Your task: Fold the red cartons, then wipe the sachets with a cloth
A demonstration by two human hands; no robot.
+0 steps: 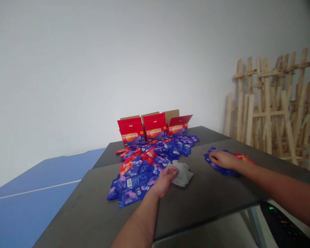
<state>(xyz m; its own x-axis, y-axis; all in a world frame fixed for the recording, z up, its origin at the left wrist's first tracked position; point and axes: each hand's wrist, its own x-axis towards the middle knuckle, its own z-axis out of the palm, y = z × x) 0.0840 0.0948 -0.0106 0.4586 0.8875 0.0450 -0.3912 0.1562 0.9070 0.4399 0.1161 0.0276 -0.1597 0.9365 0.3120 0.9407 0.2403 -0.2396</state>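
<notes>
Glossy plastic sachets [150, 162] lie on a matt, dark, smooth counter [212, 196]. A soft grey cloth [183, 174] looks crumpled. The boxes [154, 129] are printed cardboard, brown inside. The rack [274, 106] is bare rough wood.

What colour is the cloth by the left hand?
Light grey; the cloth by the left hand shows in the head view.

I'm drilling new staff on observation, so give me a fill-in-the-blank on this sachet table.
At the far end of the table stand ___ open red cartons.
The left hand touches a crumpled ___ cloth.
The right hand rests on the small sachet pile, which lies to the ___ of the large sachet pile.

Missing words: three; grey; right.
</notes>
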